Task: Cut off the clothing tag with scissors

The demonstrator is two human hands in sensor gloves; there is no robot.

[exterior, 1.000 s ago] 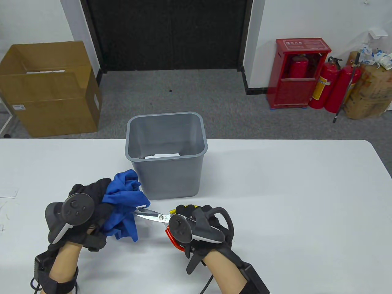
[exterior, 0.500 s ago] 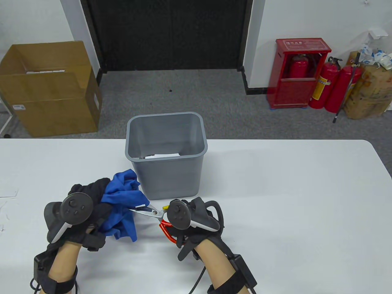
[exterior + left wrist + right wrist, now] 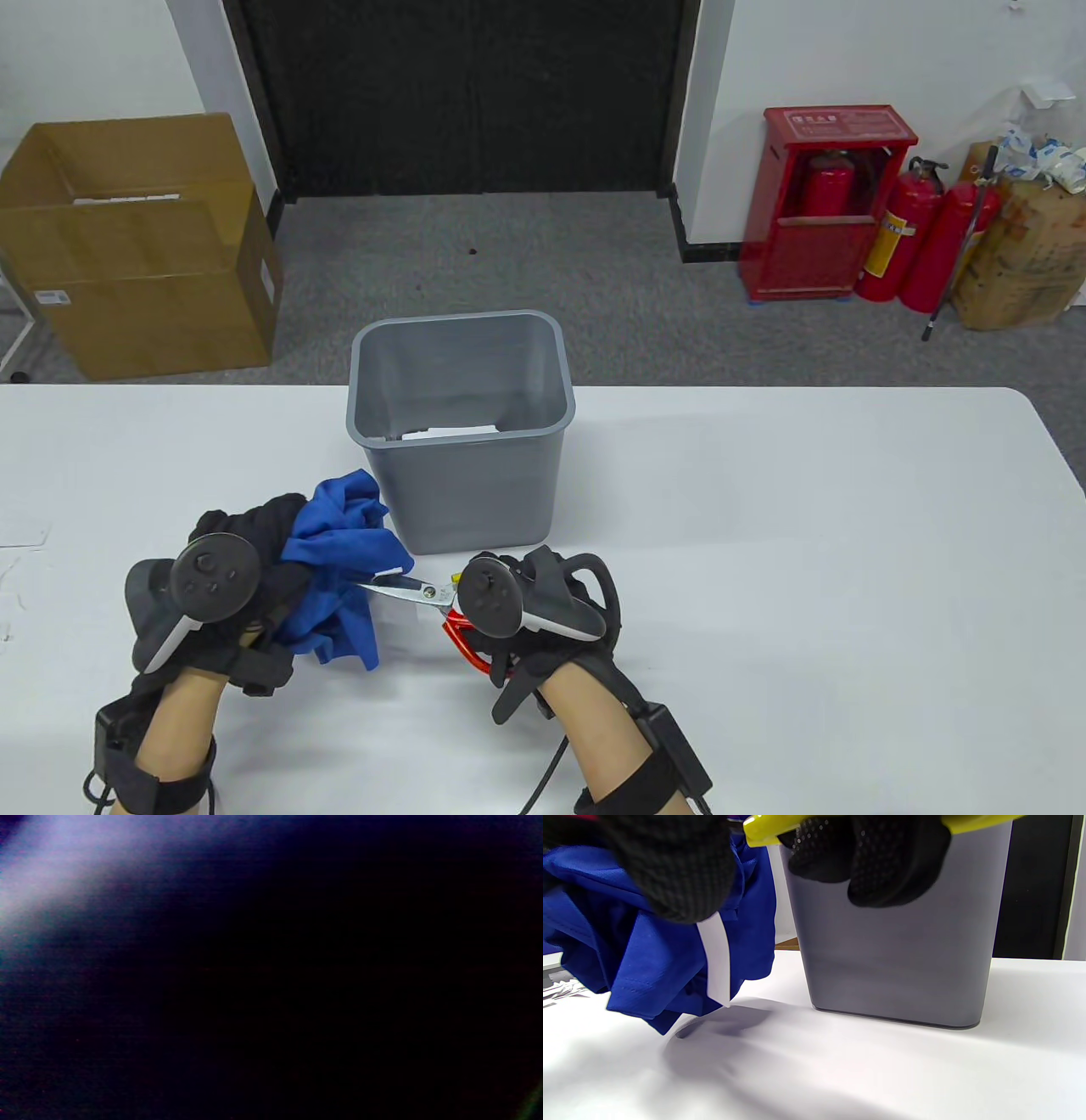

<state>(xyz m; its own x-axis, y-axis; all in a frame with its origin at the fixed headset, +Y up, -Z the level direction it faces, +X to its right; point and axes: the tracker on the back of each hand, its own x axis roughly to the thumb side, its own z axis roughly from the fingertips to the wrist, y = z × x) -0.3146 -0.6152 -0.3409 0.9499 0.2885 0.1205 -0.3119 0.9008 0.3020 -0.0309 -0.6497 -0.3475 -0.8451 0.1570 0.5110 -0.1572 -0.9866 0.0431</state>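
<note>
My left hand [image 3: 254,552] grips a bunched blue garment [image 3: 344,564] and holds it above the table, left of the bin. A white tag [image 3: 716,957] hangs down from the garment; it also shows in the table view [image 3: 392,573]. My right hand [image 3: 517,607] holds scissors [image 3: 424,592] with red and yellow handles. The blades point left and sit at the tag where it meets the cloth. The garment [image 3: 649,967] and my right fingertips [image 3: 882,861] show in the right wrist view. The left wrist view is dark and shows nothing.
A grey plastic bin [image 3: 462,424] stands on the white table [image 3: 806,552] just behind both hands, with white scraps inside. Small paper scraps lie at the table's left edge [image 3: 21,535]. A cardboard box [image 3: 127,246] and fire extinguishers [image 3: 916,238] stand on the floor beyond.
My right hand has moved left with the scissors, bringing the blades in against the tag at the garment. My left hand and the garment have stayed in place.
</note>
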